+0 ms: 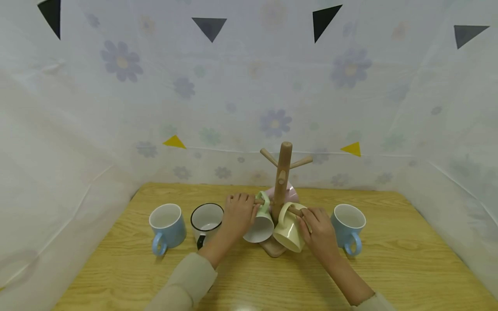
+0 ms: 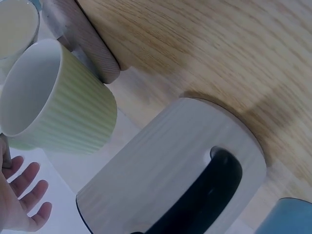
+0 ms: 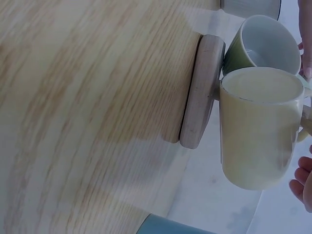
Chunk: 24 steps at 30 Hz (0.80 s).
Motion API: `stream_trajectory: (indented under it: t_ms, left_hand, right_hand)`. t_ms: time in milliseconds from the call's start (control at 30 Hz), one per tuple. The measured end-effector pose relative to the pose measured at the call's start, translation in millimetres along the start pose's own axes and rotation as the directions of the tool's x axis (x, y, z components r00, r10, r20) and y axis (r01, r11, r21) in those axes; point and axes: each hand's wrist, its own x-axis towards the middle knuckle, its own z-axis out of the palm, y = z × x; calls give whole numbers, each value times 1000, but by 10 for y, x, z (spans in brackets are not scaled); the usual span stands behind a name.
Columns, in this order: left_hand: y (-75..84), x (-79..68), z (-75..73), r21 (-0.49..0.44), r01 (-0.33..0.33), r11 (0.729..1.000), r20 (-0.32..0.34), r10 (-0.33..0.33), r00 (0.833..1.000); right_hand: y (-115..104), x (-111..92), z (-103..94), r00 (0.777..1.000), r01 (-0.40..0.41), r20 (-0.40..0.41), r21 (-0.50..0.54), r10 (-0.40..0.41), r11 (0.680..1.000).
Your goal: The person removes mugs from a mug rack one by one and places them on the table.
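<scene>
A wooden mug tree (image 1: 284, 172) stands at the table's middle. On a lower left peg hangs a pale green mug (image 2: 73, 105), tilted with its mouth toward me. My left hand (image 1: 239, 214) grips that peg's end beside the mug's handle. A pale yellow mug (image 3: 261, 131) hangs by its handle from a lower right peg. That peg's end is in the grip of my right hand (image 1: 320, 231), with the other fingers loosely curled. Behind the post a pink mug (image 1: 292, 193) is partly hidden. The upper pegs carry nothing.
A white mug with black rim and handle (image 1: 207, 218) stands left of my left hand, partly hidden by it. Farther left is a blue mug (image 1: 175, 231); another blue mug (image 1: 346, 226) stands beside my right hand. A patterned curtain (image 1: 241, 108) hangs behind the table.
</scene>
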Motion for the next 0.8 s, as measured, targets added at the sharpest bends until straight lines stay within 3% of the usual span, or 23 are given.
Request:
stream_trajectory:
  t_ms: [167, 367, 467, 533, 600, 633, 700, 800]
  left_hand:
    - [-27, -15, -5, 1, -20, 1000, -25, 20, 999]
    - [-42, -29, -15, -18, -22, 1000, -53, 21, 998]
    - [-41, -36, -23, -18, -22, 1000, -58, 21, 998]
    - [-37, -38, -29, -20, -23, 1000, -56, 21, 998]
    - [-32, -36, -37, -21, -21, 1000, -49, 19, 999]
    - [-29, -35, -40, -20, -19, 1000, -45, 18, 999]
    - [-24, -31, -46, -16, -19, 1000, -40, 18, 999]
    - [-16, -27, -55, -14, -17, 1000, -38, 16, 999]
  right_hand:
    - [-24, -22, -41, 996, -64, 55, 21, 63, 998]
    - [-93, -86, -88, 976, -209, 76, 49, 205, 977]
    - [-140, -132, -109, 951, -304, 78, 73, 298, 950]
    - [-171, -157, -122, 915, -401, 104, 106, 391, 910]
    - [-195, -169, -138, 847, -528, 159, 151, 507, 836]
    - [-205, -167, -148, 791, -609, 203, 177, 577, 773]
    - [-216, -152, -165, 645, -763, 305, 216, 700, 609]
    - [-207, -118, -171, 397, -918, 471, 211, 788, 337]
